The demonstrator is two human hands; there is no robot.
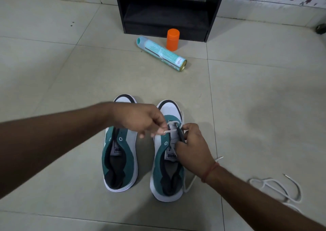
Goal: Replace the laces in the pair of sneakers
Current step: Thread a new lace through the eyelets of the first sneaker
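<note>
Two teal and white sneakers stand side by side on the floor, toes pointing away. The left sneaker (120,162) has bare eyelets. On the right sneaker (167,169) a white lace (173,124) crosses the front eyelets. My left hand (141,119) pinches one end of that lace over the shoe's left eyelet row. My right hand (191,146) grips the shoe's right eyelet flap, and the lace's other end trails out past my wrist. A second white lace (275,186) lies loose on the floor at the right.
A teal spray can (161,53) lies on its side beyond the shoes, with an orange cap (172,39) standing behind it. A black cabinet (167,10) stands at the back. Pale floor tiles (70,75) surround the shoes.
</note>
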